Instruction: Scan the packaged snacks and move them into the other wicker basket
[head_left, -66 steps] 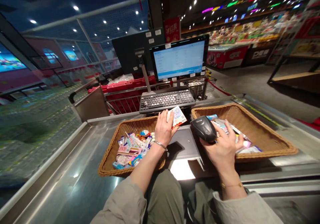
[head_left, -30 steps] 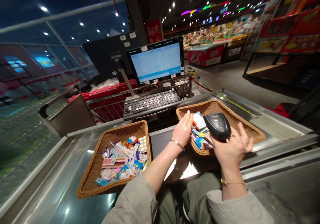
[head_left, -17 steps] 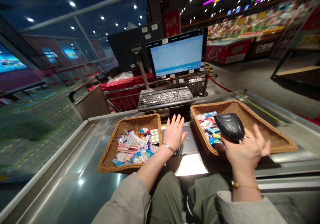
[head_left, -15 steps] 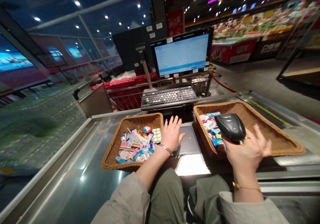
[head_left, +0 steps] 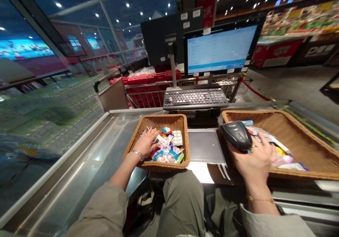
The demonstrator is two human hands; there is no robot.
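My left hand (head_left: 147,144) reaches into the left wicker basket (head_left: 187,140), its fingers apart and resting over small packaged goods (head_left: 165,150) there. A blister pack (head_left: 177,137) of white round pieces lies to the right of that hand. My right hand (head_left: 255,157) is wrapped around a black handheld barcode scanner (head_left: 237,134). The scanner is above the left end of the right wicker basket (head_left: 302,138). Packaged goods (head_left: 283,157) lie in this basket, partly hidden by the scanner and hand.
A keyboard (head_left: 196,97) and a lit monitor (head_left: 221,49) stand behind the baskets. Between the baskets is a grey flat panel (head_left: 205,147) set in the counter. The metal counter (head_left: 100,148) extends left, with a raised edge. Shopping carts stand beyond the keyboard.
My left hand has moved left, from the left basket's right rim to the goods inside it. More goods show right of my right hand, which still holds the scanner. The camera view has shifted.
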